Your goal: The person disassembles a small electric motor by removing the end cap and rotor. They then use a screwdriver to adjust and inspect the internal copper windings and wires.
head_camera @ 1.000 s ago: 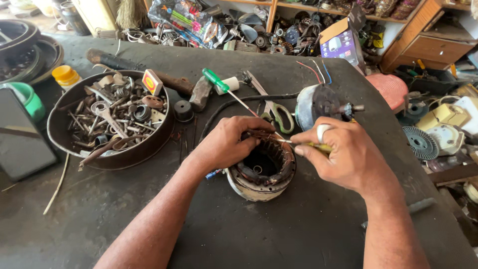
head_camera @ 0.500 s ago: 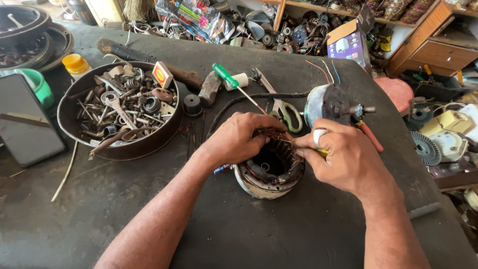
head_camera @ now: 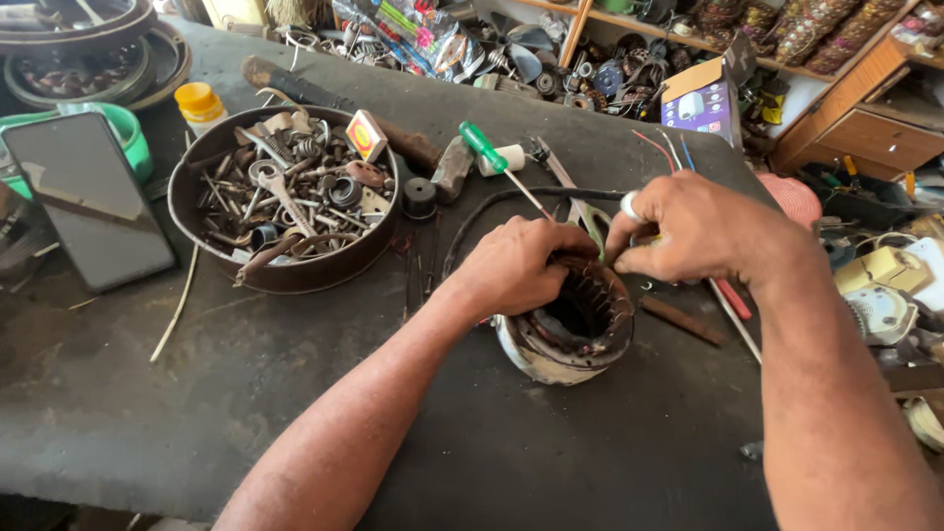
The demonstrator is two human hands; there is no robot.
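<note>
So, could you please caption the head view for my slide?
Both hands, left hand and right hand, work on a round wound motor stator on a dark bench.

Bright daylight, soft shadows, sharp, edges warped.

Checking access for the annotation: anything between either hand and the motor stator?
Nothing visible. The left hand rests on the stator at its near-left rim, and the right hand pinches at its far rim. The green screwdriver and black cable lie behind, clear of both.
</note>
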